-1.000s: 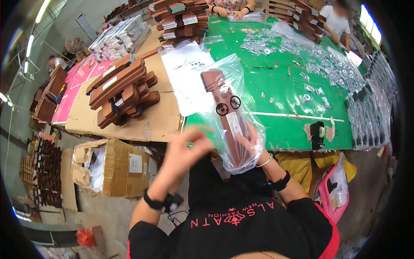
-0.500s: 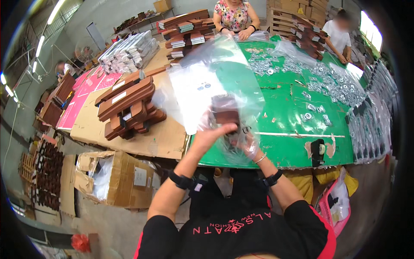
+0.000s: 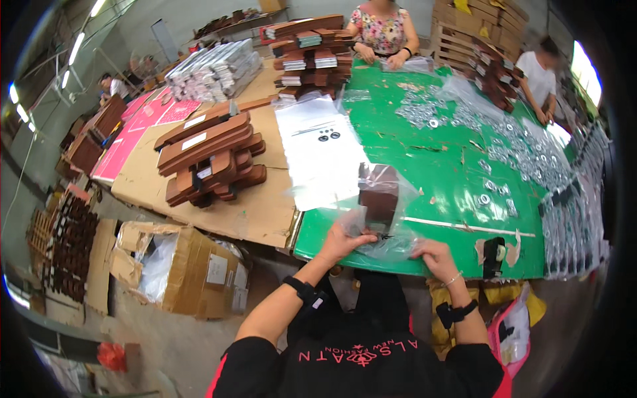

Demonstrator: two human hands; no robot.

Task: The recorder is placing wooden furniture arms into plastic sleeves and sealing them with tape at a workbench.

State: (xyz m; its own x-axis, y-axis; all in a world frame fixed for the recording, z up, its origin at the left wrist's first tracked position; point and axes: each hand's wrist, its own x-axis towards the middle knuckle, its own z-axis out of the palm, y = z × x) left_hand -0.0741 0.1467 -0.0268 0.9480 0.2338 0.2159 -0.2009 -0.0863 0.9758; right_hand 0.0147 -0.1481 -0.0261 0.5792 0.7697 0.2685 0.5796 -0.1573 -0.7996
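Note:
A clear plastic bag lies at the near edge of the green tabletop, with a dark brown block-like piece inside it. My left hand is closed on the bag's near left edge, thumb pointing right. At the near right corner, my right hand pinches the same film between thumb and fingers. Left of the bag is a white sheet showing dark rings and thin rod shapes; I cannot tell whether these are printed or real parts.
Stacked brown wooden pieces stand on cardboard at left, with another stack behind. Small bagged hardware covers the right side. A black tape dispenser sits at the near edge. Two people work across the table. An open carton stands lower left.
The bag has come down toward me onto the table edge, uncovering the white sheet. My hands have moved apart, the right one outward to the bag's corner. The whole view has shifted slightly.

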